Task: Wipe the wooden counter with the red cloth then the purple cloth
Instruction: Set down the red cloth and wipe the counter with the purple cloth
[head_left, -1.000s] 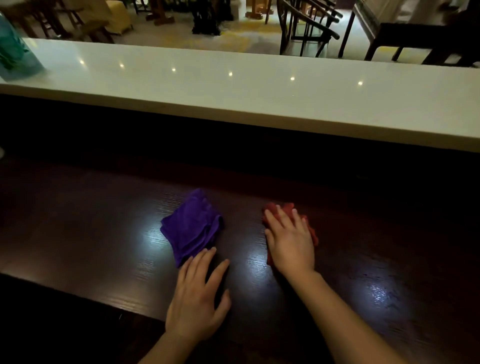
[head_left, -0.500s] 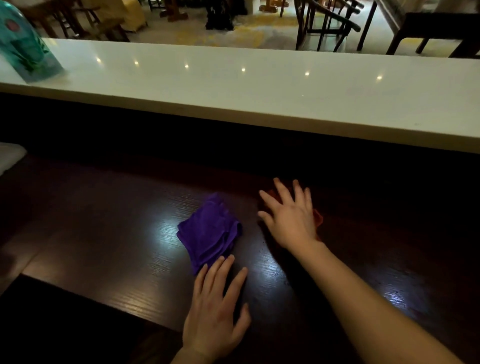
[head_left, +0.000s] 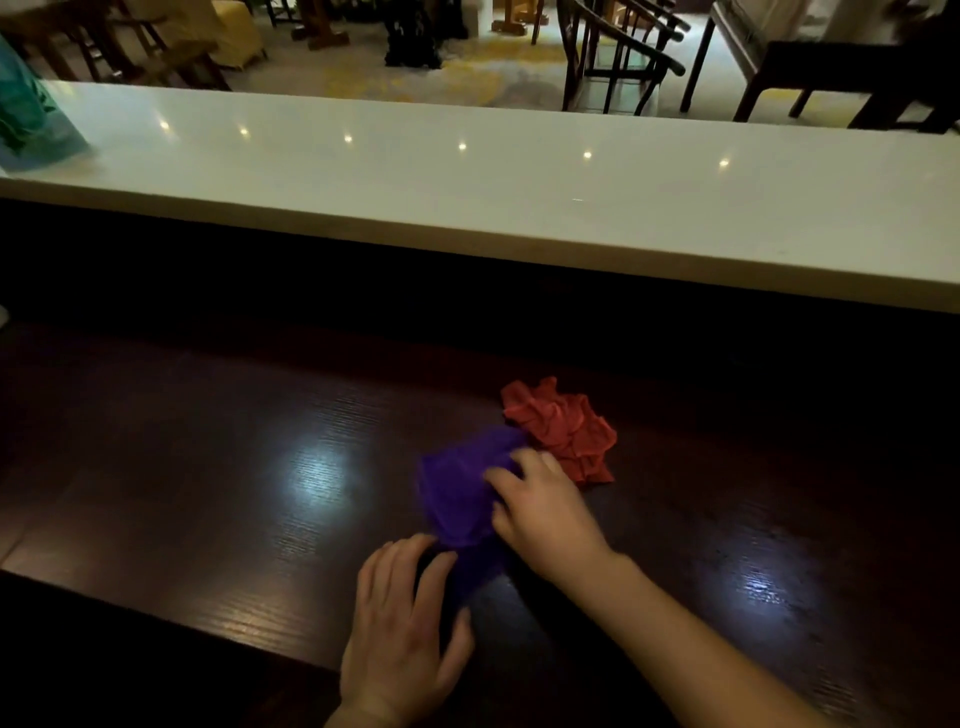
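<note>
Right hand (head_left: 545, 512) gripping purple cloth (head_left: 460, 499) on dark wooden counter (head_left: 208, 467), left hand (head_left: 402, 631) flat and loose, fingertips at cloth's near edge, crumpled red cloth (head_left: 563, 428) let go, just behind

No readable text, label or number on any surface in view
</note>
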